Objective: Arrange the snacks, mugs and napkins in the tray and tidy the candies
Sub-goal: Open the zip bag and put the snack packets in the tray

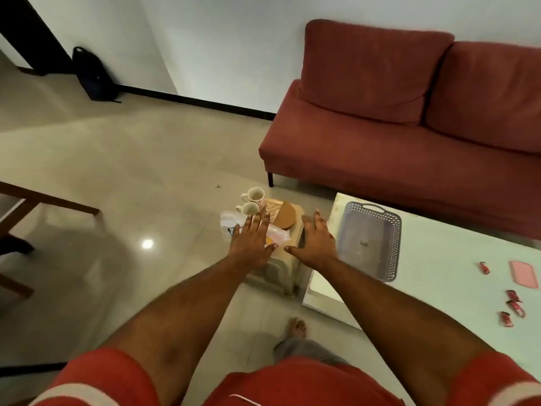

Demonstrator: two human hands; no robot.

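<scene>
Both hands were extended, palms down and fingers spread apart, gripping nothing. The left hand (254, 241) hovered over a crinkled clear plastic snack packet (234, 222) lying on a small beige plastic stool (278, 271) that stood on the glossy tiled floor. The right hand (317, 240) hovered over the stool's right edge, beside the near-left corner of the pale glass-topped desk (439, 288).

At the stool's far edge, just beyond the left fingertips, stood two white ceramic mugs (253, 200), upright and side by side, handles to the left. To their right lay a tan half-round napkin or mat (286, 216); which of the two could not be told.

The grey perforated plastic tray (395, 230), rectangular with a handle slot, rested empty near the desk's left edge, long axis running away from the viewer. It lay to the right of both hands, and the right hand was nearer to it. The packet and mugs lay nearer the left hand, so a transfer would probably run left to right.

Several small red-wrapped candies (510, 306) were scattered near the desk's right edge, well apart from the tray, beside a flat pink phone case (524, 273).
</scene>
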